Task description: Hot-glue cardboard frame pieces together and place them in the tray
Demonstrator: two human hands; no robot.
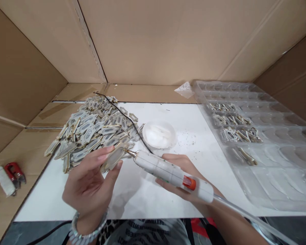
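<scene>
My left hand [91,183] pinches a flat, elongated grey piece with a gold-toned edge [114,157] between thumb and fingers. In my right hand [178,166] lies a white pen-shaped glue gun [163,168], with a red-orange switch and a clear stick or tube leading from its rear. Its pointed brass-coloured tip meets the upper right end of the grey piece, seemingly in contact. Just behind my left hand spreads a big heap of similar grey pieces [89,127]. A round white dish [160,147] holding whitish contents stands beyond the glue gun.
On the right, a clear compartmented tray [272,177] holds small metallic frame pieces [241,135] in several rows. A black cord [127,117] crosses the heap. Red thread snips [14,173] lie beside a white object [3,180] at far left. Cardboard walls [155,41] enclose the white board [201,136].
</scene>
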